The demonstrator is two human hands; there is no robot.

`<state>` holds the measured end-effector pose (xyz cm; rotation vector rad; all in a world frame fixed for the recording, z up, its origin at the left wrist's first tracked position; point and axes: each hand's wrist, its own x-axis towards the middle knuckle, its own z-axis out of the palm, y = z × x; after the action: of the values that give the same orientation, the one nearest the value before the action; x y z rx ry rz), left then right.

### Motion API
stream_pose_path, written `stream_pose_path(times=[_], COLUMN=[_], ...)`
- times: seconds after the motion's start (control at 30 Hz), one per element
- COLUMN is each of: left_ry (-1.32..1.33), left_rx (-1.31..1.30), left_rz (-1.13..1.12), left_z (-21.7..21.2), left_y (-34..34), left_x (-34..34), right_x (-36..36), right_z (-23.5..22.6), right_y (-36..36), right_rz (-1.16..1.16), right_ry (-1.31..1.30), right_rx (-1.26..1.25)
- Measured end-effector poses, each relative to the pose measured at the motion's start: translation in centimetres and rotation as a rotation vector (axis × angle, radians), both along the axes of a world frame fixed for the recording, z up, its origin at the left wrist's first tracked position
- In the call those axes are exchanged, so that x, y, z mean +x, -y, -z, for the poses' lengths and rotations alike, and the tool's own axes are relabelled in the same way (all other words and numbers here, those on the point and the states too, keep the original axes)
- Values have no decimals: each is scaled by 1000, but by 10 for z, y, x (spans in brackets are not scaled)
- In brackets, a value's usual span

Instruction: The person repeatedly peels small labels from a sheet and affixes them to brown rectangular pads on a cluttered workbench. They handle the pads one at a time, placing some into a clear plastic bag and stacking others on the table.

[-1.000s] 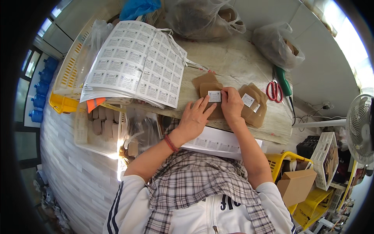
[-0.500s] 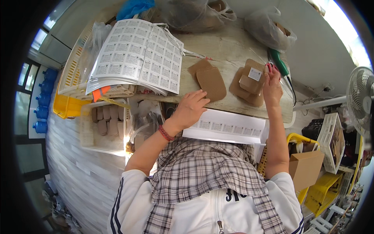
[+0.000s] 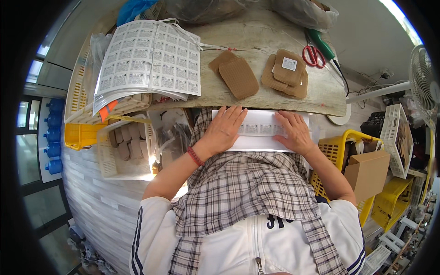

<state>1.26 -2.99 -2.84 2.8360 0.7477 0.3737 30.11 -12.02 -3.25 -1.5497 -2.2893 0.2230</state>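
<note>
My left hand lies flat with its fingers stretched over the left end of a white label sheet on my lap, just below the table edge. My right hand rests at the sheet's right end, fingers spread. A strip of printed labels shows between them. Beyond, on the table, are two overlapping brown ribbed pads with rounded corners. To their right sits a small pile of similar pads, the top one bearing a white label. Red-handled scissors lie beside that pile, held by neither hand.
A thick stack of label sheets covers a cream basket at the left. A green-handled corded tool lies at the right, with plastic bags at the back. Below left, a crate holds brown rolled items; yellow crates stand right.
My right hand has left the scissors and come down onto the label sheet. My left hand has moved from the pads' near edge onto the sheet too. The view has shifted slightly.
</note>
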Motion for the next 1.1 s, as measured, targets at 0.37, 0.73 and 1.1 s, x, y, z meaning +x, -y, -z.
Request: stream_pose_path(times=[0.37, 0.73, 1.1], left_ry=[-47, 62, 158], left_rx=[-28, -175, -628], left_rz=[0, -67, -259], left_z=[7, -2, -35], left_y=[3, -10, -28], left_x=[7, -9, -53], right_x=[-14, -29, -34], right_z=[8, 5, -30], right_y=[-10, -35, -65], right_rz=[30, 22, -179], right_ry=[-20, -56, -99], right_rx=[82, 196, -143])
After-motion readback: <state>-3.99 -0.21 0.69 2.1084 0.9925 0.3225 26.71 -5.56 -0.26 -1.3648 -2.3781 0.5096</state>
